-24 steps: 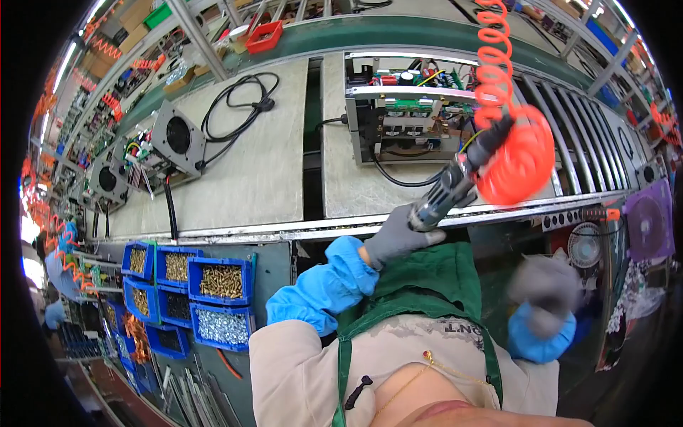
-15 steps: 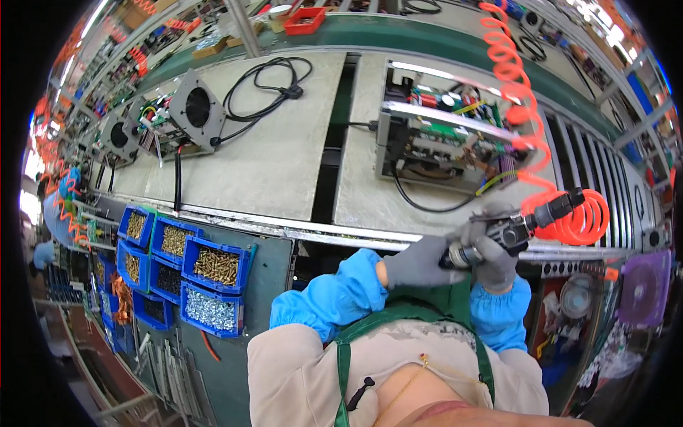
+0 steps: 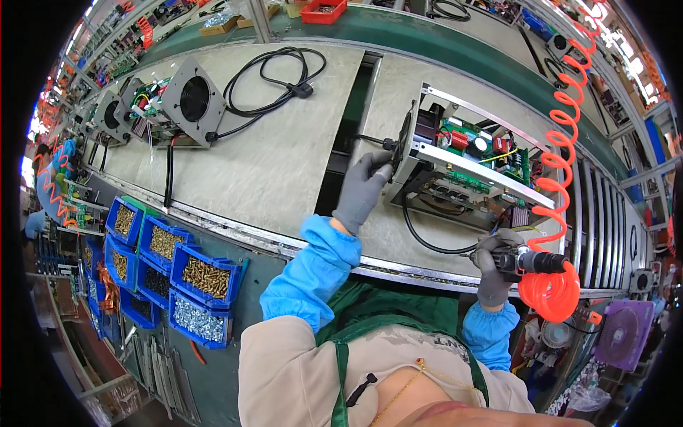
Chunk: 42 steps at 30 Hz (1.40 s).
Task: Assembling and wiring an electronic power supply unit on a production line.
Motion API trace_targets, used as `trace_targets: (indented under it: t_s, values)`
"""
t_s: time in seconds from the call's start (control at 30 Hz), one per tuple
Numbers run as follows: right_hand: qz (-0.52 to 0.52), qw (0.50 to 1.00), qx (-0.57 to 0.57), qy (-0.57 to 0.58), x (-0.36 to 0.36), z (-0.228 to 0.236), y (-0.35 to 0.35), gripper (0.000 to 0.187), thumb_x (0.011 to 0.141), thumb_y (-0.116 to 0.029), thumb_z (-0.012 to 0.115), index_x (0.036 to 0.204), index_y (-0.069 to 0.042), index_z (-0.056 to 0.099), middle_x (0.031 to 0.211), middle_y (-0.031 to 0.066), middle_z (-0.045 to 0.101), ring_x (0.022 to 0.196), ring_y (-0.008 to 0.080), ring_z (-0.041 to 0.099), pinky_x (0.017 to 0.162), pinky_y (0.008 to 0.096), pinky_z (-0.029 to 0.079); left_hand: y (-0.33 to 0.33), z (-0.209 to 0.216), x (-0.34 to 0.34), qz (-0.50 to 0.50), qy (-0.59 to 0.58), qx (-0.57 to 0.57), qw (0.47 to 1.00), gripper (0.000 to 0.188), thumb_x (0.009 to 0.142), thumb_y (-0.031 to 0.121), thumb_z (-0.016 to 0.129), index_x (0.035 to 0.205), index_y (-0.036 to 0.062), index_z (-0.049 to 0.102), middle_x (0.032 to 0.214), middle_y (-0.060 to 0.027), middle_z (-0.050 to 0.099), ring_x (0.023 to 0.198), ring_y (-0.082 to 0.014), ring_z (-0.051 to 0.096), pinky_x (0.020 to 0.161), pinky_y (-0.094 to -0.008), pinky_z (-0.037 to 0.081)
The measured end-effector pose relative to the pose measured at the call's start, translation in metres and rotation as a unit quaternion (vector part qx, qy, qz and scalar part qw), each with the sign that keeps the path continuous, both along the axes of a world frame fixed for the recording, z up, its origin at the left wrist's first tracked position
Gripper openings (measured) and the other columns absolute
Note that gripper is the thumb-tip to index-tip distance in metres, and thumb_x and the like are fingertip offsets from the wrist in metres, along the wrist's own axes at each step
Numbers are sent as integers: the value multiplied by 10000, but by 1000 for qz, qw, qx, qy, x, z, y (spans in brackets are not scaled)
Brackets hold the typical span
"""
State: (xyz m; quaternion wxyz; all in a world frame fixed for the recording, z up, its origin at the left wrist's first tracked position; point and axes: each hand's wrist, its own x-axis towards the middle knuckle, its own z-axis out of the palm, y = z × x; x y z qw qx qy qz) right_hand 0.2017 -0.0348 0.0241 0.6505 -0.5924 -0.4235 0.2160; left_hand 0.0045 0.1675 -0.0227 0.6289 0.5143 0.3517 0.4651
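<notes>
Left hand (image 3: 363, 188) has let go of the screwdriver (image 3: 523, 262) and now grips the open unit's (image 3: 466, 167) fan end; right hand (image 3: 493, 267) holds the screwdriver beside it, apparently ready for fastening

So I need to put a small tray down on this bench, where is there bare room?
The widest bare patch is the pale board between the coiled black cable and the bench's metal front edge, left of the left hand. The right board is crowded: the open power unit, its cable, and the right hand holding the screwdriver.
</notes>
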Motion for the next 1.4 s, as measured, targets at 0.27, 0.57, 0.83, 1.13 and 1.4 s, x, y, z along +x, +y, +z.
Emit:
trace_targets:
  t_s: [0.27, 0.57, 0.83, 1.13, 1.4]
  values:
    - [-2, 993, 8, 119, 42, -27, -6, 627, 720, -108, 689, 1296, -37, 451, 853, 72, 595, 588, 105, 510, 534, 251, 456, -59, -7, -80, -24, 131, -32, 991, 367, 870, 190, 599, 1176, -9, 561, 1053, -81, 628, 942, -132, 577, 854, -290, 469]
    - [70, 991, 65, 92, 47, -12, 5, 545, 750, -102, 659, 1250, -15, 460, 809, 51, 588, 509, 70, 447, 861, 419, 481, -168, 35, -268, 461, 479, 146, 733, 193, 836, 93, 602, 1016, 38, 643, 947, -118, 656, 853, -225, 646, 755, -314, 516]
    - [31, 990, 45, 130, 54, -13, 10, 532, 751, -109, 664, 1239, -8, 479, 748, 74, 588, 467, 83, 437, 657, 310, 517, -168, 39, -241, 442, 331, 72, 831, 193, 856, 134, 606, 1032, 66, 648, 940, -66, 659, 857, -172, 630, 752, -294, 500]
    - [40, 990, 56, 124, 45, -12, 1, 537, 745, -71, 628, 1252, -18, 457, 758, 75, 581, 505, 95, 462, 691, 328, 508, -142, 30, -211, 187, 726, -61, 659, 179, 863, 258, 587, 957, 110, 624, 908, -120, 631, 829, -321, 628, 716, -437, 500]
    - [24, 991, 66, 114, 44, -10, 7, 536, 758, -66, 628, 1265, -25, 458, 799, 101, 585, 494, 78, 460, 577, 267, 484, -168, -28, -213, 292, 704, 30, 647, 102, 888, 233, 546, 956, 172, 592, 938, -99, 580, 802, -337, 608, 666, -462, 495]
